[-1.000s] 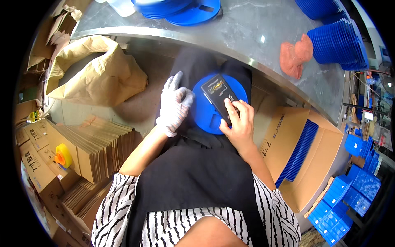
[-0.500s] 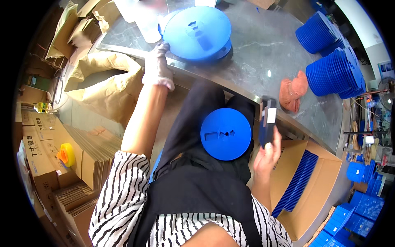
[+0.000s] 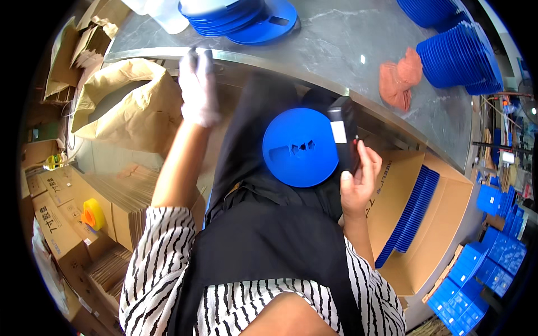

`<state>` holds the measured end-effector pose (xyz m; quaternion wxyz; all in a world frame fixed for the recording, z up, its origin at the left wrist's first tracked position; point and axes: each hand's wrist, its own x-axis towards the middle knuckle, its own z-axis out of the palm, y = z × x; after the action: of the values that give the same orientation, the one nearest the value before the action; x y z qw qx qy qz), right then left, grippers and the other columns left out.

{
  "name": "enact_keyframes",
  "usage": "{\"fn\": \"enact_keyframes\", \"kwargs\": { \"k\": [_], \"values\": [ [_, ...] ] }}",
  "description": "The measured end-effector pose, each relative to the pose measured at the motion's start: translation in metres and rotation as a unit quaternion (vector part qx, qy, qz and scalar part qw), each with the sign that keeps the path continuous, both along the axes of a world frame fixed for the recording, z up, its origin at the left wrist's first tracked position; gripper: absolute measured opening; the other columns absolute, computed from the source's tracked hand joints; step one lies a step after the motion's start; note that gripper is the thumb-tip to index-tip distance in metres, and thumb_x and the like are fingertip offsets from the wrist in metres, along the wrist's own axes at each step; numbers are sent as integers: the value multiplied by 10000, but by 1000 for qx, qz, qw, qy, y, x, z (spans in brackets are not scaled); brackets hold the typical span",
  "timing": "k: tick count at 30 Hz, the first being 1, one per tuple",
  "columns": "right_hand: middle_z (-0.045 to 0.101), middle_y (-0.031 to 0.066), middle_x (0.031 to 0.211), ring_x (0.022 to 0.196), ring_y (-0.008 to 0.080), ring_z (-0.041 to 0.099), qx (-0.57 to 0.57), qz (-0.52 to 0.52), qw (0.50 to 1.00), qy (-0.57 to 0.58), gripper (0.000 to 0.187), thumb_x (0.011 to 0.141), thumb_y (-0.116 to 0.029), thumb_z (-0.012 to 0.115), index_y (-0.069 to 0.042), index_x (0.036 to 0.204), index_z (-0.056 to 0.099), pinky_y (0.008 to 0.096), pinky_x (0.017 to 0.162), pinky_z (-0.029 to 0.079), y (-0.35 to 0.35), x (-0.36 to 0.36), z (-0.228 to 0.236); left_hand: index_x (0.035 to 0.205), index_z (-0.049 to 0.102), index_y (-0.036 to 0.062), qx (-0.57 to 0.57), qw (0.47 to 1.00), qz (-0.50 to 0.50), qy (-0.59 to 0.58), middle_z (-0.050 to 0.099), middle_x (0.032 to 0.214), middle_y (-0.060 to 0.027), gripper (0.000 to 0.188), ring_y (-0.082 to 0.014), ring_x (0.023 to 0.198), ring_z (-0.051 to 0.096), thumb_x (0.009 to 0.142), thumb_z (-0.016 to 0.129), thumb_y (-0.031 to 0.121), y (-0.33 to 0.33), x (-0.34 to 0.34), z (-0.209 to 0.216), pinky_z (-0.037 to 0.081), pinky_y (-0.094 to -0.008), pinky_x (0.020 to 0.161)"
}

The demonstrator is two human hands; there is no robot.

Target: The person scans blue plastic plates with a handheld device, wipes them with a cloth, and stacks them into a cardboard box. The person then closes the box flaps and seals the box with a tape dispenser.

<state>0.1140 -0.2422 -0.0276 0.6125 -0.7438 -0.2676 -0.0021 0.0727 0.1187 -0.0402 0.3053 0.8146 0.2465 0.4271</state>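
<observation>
A round blue plastic reel [image 3: 300, 159] with cut-outs around its centre lies flat on my lap. My right hand [image 3: 360, 182], bare, grips the lower end of a black box-shaped device [image 3: 343, 133] with a white patch, beside the reel's right edge. I cannot make out the device's exact kind. My left hand [image 3: 199, 89], in a pale glove with dark fingertips, is at the table's metal edge, fingers stretched out and slightly blurred, with nothing visible in it. Just beyond it, several stacked blue reels [image 3: 227, 19] sit on the table.
The grey marbled table [image 3: 336, 53] holds an orange cloth [image 3: 400, 81] and upright rows of blue reels [image 3: 457, 56]. An open carton [image 3: 443, 224] with blue reels stands at right. A brown paper sack [image 3: 159, 106] and flattened cardboard [image 3: 120, 204] are at left.
The view has shifted, so the table sits higher in the picture. My left hand has come away from the blue reel on the table. The black device has moved closer to the lap reel.
</observation>
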Motion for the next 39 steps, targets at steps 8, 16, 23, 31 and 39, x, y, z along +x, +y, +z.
{"fn": "enact_keyframes", "kwargs": {
  "k": [8,16,23,31,39],
  "values": [
    [516,145,1239,1141,381,498,-294,69,924,-235,594,724,-107,735,-79,1303,606,482,1001,455,32,-11,-21,1050,709,126,37,954,-116,273,427,1468,-246,242,-508,1329,370,810,700,154,-119,-61,-29,308,-530,1119],
    [550,136,1232,1129,389,515,-342,58,905,-248,579,714,-102,703,-84,1284,599,473,980,475,38,-14,-28,1006,715,105,-18,951,-128,281,413,1491,-222,182,-492,1333,369,833,683,152,-114,-56,-43,312,-513,1121],
    [557,133,1221,1130,386,518,-337,53,906,-250,578,701,-89,687,-80,1273,604,467,977,476,36,-12,-31,969,722,92,-37,948,-122,292,372,1525,-217,169,-498,1354,335,836,692,192,-112,-49,-51,290,-514,1129],
    [532,130,1285,1236,270,488,-83,68,994,19,603,795,-153,691,2,1356,532,381,1074,386,19,7,-14,940,728,57,-299,909,-187,220,222,1595,-260,172,-407,1490,160,803,693,156,-100,-52,-23,185,-452,1185],
    [499,218,1388,1251,316,543,251,-32,944,213,546,950,-195,498,66,1416,389,475,1081,441,0,33,16,1149,679,4,-579,774,-102,-233,603,1247,-140,348,-216,1200,516,901,664,248,-18,-16,65,247,-372,1163]
  ]
}}
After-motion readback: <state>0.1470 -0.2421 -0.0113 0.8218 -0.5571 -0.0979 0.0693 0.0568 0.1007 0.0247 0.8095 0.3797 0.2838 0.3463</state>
